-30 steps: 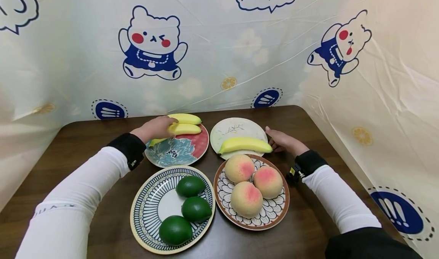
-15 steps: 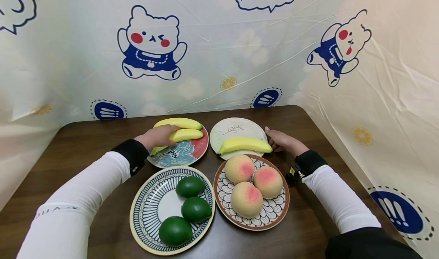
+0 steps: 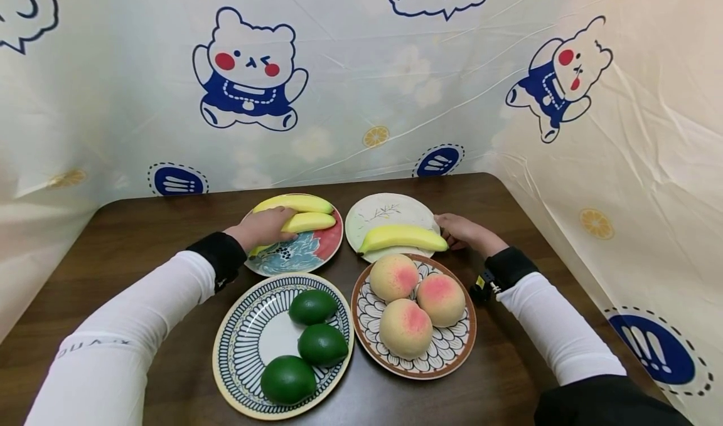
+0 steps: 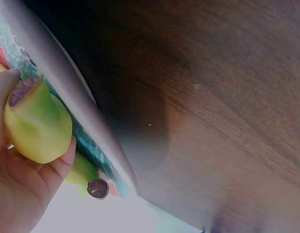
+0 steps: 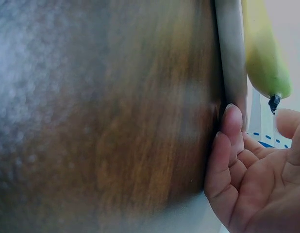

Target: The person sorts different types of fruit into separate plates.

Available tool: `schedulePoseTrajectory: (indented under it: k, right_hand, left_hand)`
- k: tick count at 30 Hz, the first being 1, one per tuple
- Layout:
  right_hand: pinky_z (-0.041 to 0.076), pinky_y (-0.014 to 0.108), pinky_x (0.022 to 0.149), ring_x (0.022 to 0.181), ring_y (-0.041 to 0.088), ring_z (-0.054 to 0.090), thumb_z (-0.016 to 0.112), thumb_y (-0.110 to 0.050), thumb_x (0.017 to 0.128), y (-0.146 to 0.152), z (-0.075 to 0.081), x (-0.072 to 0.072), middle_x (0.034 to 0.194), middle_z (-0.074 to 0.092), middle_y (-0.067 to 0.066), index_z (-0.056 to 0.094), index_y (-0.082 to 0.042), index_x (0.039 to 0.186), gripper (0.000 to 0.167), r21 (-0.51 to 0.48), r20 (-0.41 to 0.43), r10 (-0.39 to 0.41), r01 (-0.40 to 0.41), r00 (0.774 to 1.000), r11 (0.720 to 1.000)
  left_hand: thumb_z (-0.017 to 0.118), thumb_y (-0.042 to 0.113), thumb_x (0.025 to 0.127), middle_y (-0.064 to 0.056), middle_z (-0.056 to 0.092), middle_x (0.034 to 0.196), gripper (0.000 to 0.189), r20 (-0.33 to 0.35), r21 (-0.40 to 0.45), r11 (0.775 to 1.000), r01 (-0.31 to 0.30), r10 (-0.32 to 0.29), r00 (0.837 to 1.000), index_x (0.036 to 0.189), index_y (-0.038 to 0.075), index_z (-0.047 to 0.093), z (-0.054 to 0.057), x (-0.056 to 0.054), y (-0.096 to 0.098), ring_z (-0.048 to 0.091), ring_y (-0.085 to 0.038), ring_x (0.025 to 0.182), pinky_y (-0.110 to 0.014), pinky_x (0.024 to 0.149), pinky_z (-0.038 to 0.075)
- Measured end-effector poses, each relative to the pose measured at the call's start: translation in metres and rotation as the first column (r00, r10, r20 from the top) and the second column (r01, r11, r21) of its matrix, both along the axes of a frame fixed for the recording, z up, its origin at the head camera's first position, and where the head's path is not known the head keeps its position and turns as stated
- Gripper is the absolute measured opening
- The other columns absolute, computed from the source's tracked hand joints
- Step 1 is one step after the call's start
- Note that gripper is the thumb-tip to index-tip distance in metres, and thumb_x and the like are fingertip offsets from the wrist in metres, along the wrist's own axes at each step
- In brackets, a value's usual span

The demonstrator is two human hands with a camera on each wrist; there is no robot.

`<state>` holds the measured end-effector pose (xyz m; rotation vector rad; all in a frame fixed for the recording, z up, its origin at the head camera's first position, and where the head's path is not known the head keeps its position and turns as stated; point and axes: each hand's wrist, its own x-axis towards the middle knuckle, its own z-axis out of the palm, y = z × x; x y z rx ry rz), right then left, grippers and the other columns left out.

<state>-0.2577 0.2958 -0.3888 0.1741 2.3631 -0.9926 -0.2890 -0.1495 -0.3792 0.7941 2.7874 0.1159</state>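
Observation:
At the back left, a red and blue floral plate [image 3: 290, 258] carries two bananas. My left hand [image 3: 258, 228] grips the nearer banana [image 3: 309, 222] around its middle, thumb on one side and fingers on the other. Its stem end [image 4: 26, 92] faces the left wrist camera. Behind it on the plate lies the other banana [image 3: 295, 202]. A pale plate with a leaf sprig [image 3: 364, 216] stands to the right, one banana [image 3: 402, 238] along its near side. My right hand [image 3: 465, 233] is at this plate's right rim, fingertips [image 5: 232, 119] against the edge and thumb apart from them.
Nearer me, a blue-patterned plate [image 3: 243, 351] holds several dark green fruits, like avocados or limes [image 3: 289, 379]. Beside it a brown-rimmed plate [image 3: 446, 366] bears peaches [image 3: 407, 329]. All stand close together on the dark wooden table [image 3: 181, 363], with a printed curtain [image 3: 361, 81] behind.
My left hand has brought the held banana slightly nearer and lower, just in front of the other one. My right hand's raised digit has folded down to the pale plate's rim.

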Motion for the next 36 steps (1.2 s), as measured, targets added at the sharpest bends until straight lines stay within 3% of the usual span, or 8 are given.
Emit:
schedulePoseTrajectory:
  k: [6,14,20,23,28,36]
  right_hand:
    - [0.049,0.029,0.083,0.1,0.022,0.055,0.034,-0.027,0.112,0.0,-0.003,-0.002,0.134,0.048,0.023,0.016,-0.003,0.163,0.059,0.002,0.002,-0.001,0.001,1.0,1.0]
    - [0.05,0.031,0.086,0.102,0.024,0.056,0.037,-0.024,0.112,0.001,-0.002,-0.004,0.136,0.047,0.024,0.018,-0.001,0.162,0.058,0.003,-0.024,0.011,-0.011,1.0,1.0]
    - [0.051,0.034,0.089,0.105,0.026,0.057,0.037,-0.023,0.112,0.001,-0.003,-0.001,0.138,0.047,0.026,0.017,0.0,0.162,0.058,-0.008,-0.02,0.014,-0.014,1.0,1.0]
    - [0.051,0.034,0.089,0.105,0.026,0.057,0.037,-0.023,0.112,0.0,-0.004,0.001,0.139,0.047,0.026,0.018,0.0,0.161,0.058,-0.016,-0.02,0.01,-0.01,1.0,1.0]
    - [0.052,0.034,0.089,0.105,0.026,0.057,0.037,-0.024,0.112,0.001,-0.005,0.002,0.137,0.049,0.025,0.019,0.0,0.161,0.058,-0.01,-0.022,0.0,-0.001,1.0,1.0]
    - [0.051,0.037,0.092,0.108,0.028,0.057,0.037,-0.024,0.112,0.0,-0.002,0.002,0.14,0.047,0.025,0.018,-0.001,0.162,0.058,-0.016,-0.018,-0.007,0.007,1.0,1.0]
  left_hand:
    - [0.068,0.033,0.098,-0.024,0.063,0.126,0.06,0.008,-0.006,1.0,0.029,-0.029,1.0,0.142,-0.003,0.051,0.004,0.002,-0.001,0.063,-0.033,0.107,-0.05,0.098,0.051]
    - [0.071,0.031,0.096,-0.018,0.065,0.114,0.061,0.003,0.03,0.999,0.045,-0.045,0.999,0.143,-0.002,0.052,0.012,0.001,-0.006,0.056,-0.025,0.091,-0.044,0.087,0.046]
    - [0.074,0.028,0.094,-0.013,0.064,0.105,0.059,0.056,0.06,0.996,0.065,-0.068,0.996,0.142,-0.001,0.055,0.025,0.004,-0.009,0.052,-0.024,0.089,-0.042,0.085,0.042]
    - [0.074,0.026,0.093,-0.011,0.062,0.102,0.058,0.089,0.091,0.994,0.065,-0.073,0.993,0.14,-0.001,0.057,0.036,0.004,-0.01,0.052,-0.024,0.089,-0.042,0.086,0.041]
    - [0.071,0.028,0.095,-0.012,0.063,0.102,0.053,0.106,0.166,0.986,0.036,-0.054,0.993,0.138,0.001,0.059,0.065,0.0,-0.008,0.055,-0.025,0.091,-0.042,0.086,0.044]
    - [0.067,0.024,0.098,-0.018,0.063,0.107,0.052,-0.021,0.27,0.962,0.035,-0.031,0.999,0.141,-0.002,0.052,0.114,-0.015,0.005,0.056,-0.031,0.093,-0.044,0.086,0.044]
